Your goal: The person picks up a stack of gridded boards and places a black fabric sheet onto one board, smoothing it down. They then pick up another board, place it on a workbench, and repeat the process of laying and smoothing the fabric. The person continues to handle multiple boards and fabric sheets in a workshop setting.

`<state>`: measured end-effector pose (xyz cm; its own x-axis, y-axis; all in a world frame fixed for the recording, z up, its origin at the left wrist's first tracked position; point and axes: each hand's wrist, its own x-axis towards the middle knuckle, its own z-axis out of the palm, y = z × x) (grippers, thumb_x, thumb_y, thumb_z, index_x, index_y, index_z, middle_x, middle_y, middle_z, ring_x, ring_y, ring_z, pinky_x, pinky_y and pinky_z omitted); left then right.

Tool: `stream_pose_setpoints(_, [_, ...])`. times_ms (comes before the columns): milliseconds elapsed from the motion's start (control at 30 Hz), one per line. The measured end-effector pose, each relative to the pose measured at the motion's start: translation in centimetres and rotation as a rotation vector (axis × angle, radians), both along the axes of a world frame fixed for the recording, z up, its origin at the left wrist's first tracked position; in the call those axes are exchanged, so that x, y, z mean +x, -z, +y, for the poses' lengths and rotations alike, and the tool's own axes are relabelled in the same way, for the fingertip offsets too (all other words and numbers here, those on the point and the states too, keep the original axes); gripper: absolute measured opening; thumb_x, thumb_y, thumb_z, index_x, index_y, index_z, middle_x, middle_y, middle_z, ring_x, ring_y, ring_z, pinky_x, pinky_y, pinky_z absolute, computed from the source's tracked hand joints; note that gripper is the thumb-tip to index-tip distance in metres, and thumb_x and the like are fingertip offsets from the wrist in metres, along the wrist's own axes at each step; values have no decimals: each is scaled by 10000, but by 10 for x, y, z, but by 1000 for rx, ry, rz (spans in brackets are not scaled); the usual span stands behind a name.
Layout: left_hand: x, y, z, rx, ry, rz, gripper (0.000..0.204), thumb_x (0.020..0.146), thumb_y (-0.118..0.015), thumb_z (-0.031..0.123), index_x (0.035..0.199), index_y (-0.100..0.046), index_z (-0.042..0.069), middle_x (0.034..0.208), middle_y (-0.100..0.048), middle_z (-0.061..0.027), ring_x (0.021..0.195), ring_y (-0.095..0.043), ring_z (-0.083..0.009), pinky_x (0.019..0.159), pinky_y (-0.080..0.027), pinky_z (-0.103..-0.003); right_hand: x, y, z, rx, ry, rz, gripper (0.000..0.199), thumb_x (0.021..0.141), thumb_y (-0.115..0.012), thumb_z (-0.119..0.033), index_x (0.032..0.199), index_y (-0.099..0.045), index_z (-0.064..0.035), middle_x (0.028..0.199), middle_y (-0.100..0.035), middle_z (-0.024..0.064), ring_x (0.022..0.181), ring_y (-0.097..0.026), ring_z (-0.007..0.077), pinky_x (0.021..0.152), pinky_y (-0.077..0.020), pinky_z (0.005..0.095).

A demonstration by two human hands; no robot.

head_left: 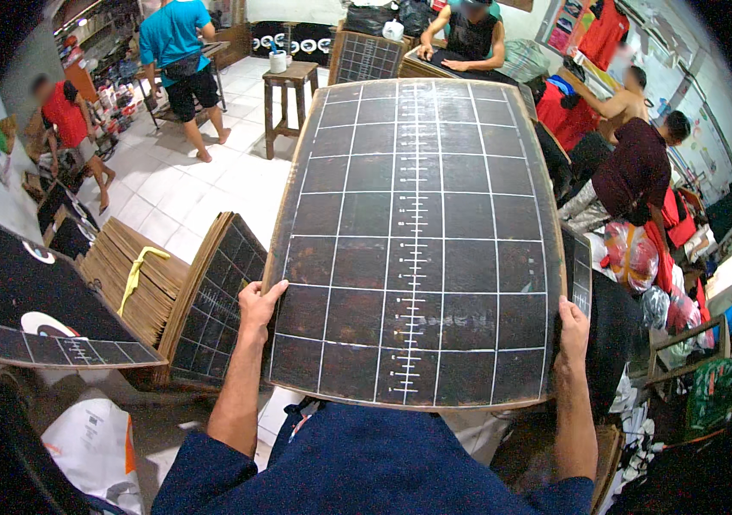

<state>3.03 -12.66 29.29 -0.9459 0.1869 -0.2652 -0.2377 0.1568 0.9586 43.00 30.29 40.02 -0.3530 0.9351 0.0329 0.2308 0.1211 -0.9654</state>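
Observation:
A large black board [366,257] with a white grid and a ruler-like scale down its middle fills the centre of the head view. My left hand [261,305] grips its left edge, the thumb lying on the top face and the fingers hidden beneath. On the opposite edge, my right hand [572,330] holds the board the same way. The board's near edge reaches my dark blue shirt. Whatever lies under the board is hidden by it.
Stacked boards [139,279] lean at my left, a yellow strip [139,276] on them. A wooden stool [289,99] carries a white pot [278,62]. Several people stand or sit around. Plastic-wrapped bundles [630,256] crowd the right side. A white sack [96,451] lies at lower left.

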Motion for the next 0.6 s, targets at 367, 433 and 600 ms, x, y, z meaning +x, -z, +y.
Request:
stream_pose_setpoints(367, [-104, -4, 78, 49, 203, -89, 611, 680, -975, 238, 1121, -647, -29, 1011, -729, -132, 880, -696, -227, 814, -570, -409, 4, 38, 14, 380, 60, -25, 360, 1089, -517, -294, 821, -587, -64, 782, -480, -65, 737, -421, 53, 638, -341, 245])
stream_pose_setpoints(433, [-100, 3, 83, -14, 188, -23, 511, 676, -970, 193, 1041, -692, -33, 954, -743, -134, 851, -709, -215, 774, -591, -392, 12, 53, 12, 361, 73, 108, 365, 1070, -557, -297, 797, -634, -68, 688, -442, -106, 659, -361, 35, 575, -277, 251])
stream_pose_setpoints(600, [-80, 4, 87, -198, 276, 100, 593, 664, -971, 292, 1058, -712, -68, 942, -750, -137, 809, -712, -223, 756, -583, -367, 34, 84, 11, 204, 125, 91, 381, 1073, -547, -304, 794, -635, -61, 701, -469, -96, 665, -374, 39, 579, -284, 260])
